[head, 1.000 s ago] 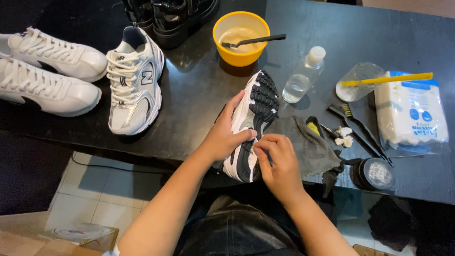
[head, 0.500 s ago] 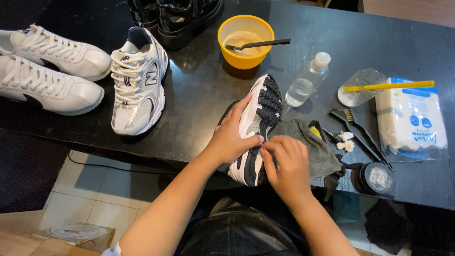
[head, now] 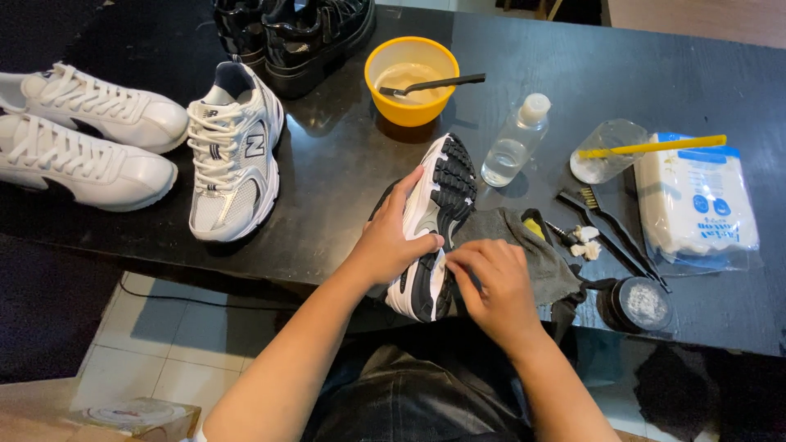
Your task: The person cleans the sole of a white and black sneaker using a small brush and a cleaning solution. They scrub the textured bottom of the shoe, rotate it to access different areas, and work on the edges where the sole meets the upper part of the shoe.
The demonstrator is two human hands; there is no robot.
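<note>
Your left hand (head: 391, 237) is clamped over the side of the sneaker (head: 434, 225), which lies tipped on its side with its black lugged sole facing right, its heel hanging at the near edge of the counter (head: 344, 164). Your right hand (head: 491, 282) has its fingers pinched together against the white midsole, just beside your left thumb; you cannot tell what, if anything, they hold. Under that hand a grey cloth (head: 532, 245) drapes over the counter's edge. Compared with half a second ago, both hands and the sneaker sit much the same. Beyond your left hand there is bare glossy counter up to the yellow bowl (head: 411, 106); beyond your right, a clear plastic bottle (head: 512, 143) and thin black brushes (head: 610, 233) crowd close.
</note>
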